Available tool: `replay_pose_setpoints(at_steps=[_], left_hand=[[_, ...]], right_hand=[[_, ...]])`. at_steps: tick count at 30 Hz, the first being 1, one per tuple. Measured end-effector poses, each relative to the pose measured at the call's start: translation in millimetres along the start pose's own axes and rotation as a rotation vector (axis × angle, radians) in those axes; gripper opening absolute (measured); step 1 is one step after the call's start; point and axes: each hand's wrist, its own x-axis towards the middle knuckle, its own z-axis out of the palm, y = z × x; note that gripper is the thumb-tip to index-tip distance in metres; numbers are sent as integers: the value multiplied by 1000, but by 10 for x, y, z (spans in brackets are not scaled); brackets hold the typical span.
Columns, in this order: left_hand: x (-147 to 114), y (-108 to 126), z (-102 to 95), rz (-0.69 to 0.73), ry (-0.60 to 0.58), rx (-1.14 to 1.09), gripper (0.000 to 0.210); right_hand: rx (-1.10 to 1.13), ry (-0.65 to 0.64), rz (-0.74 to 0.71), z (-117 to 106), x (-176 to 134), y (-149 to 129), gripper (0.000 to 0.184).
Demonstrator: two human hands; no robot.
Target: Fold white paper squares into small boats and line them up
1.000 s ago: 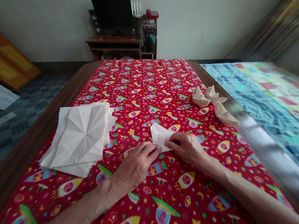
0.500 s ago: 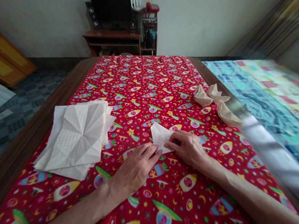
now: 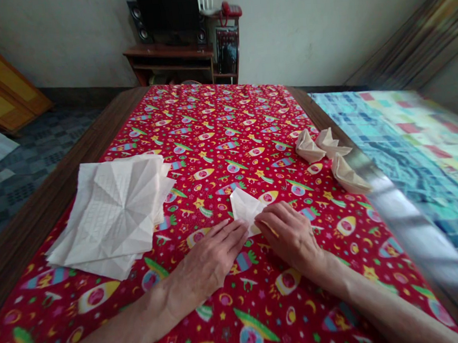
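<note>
A small folded piece of white paper (image 3: 244,204) lies on the red cloth in front of me, with a pointed corner at its far left. My left hand (image 3: 215,252) rests flat, its fingers stretched out and their tips pressing the paper's near left edge. On the other side, my right hand (image 3: 291,235) has its fingers curled and pinched at the paper's right edge, which they partly cover. To the left sits a stack of creased white paper sheets (image 3: 117,212). Several folded paper shapes with raised points, such as this one (image 3: 348,175), stand at the right.
A red tablecloth (image 3: 218,140) printed with rockets covers the wooden table (image 3: 102,131). Beyond its right edge is a bed with a patterned sheet (image 3: 386,154). A TV stand (image 3: 170,54) with a dark screen stands against the far wall, and a wooden cabinet (image 3: 4,83) at the far left.
My left fingers have straightened and lie flatter over the paper's near edge. The right hand has shifted slightly, its fingers still curled at the right edge. The stack and folded shapes stay put.
</note>
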Motion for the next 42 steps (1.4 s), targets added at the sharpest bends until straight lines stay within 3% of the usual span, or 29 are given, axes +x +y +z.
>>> replay_pose_setpoints(at_steps=[4, 12, 17, 25, 32, 37, 42], left_hand=[[16, 30, 2, -11, 1, 48, 41], [-25, 24, 30, -11, 19, 72, 45], [-22, 16, 6, -13, -21, 70, 55], [-32, 12, -9, -21, -26, -9, 58], [235, -192, -19, -37, 103, -225, 16], [555, -437, -1, -7, 15, -272, 3], [656, -637, 21, -64, 16, -194, 53]], right_hand=[[15, -102, -249, -17, -137, -203, 33], [-124, -355, -162, 25, -401, -224, 72], [-161, -377, -113, -57, -528, -127, 68], [-247, -216, -108, -168, -642, -67, 52], [-184, -35, -37, -163, -415, 5, 18], [-307, -102, 173, -94, -198, 86, 23], [-289, -78, 321, -77, -220, 138, 26]])
